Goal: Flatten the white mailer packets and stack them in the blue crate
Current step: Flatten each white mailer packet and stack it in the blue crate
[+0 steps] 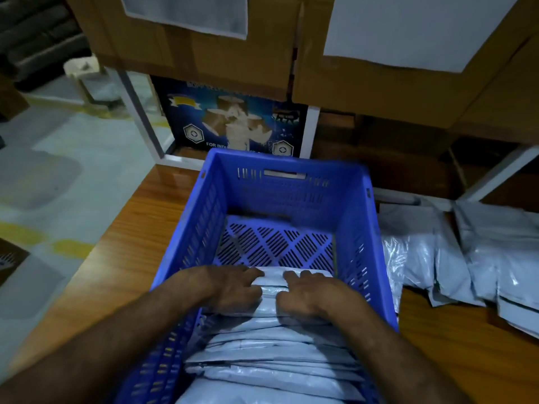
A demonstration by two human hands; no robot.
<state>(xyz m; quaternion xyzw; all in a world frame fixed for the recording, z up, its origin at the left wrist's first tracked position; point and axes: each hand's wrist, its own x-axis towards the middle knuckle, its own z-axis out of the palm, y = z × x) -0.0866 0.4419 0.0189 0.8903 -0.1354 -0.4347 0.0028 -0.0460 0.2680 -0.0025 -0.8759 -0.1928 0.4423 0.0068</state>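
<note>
**Both hands on the front packet in the crate**

Fingers (250, 275) of the left hand (230, 287) curl over the top edge of the foremost white mailer packet (269, 279), and the right hand (309, 295) grips the same edge just beside it, thumbs toward each other. That packet stands at the front of a row of white mailer packets (271, 357) set on edge, leaning and overlapping, which fills the near part of the blue crate (353, 228). Beyond the hands the crate's slotted floor lies bare up to the far wall.

The crate sits on a wooden table (125, 252). To its right, on the table, lies a loose heap of grey-white mailer packets (472, 258), some overlapping. Behind the crate stands a dark blue printed carton (233, 123) under brown cardboard boxes (204, 53) with white sheets (186, 13) on their faces.
</note>
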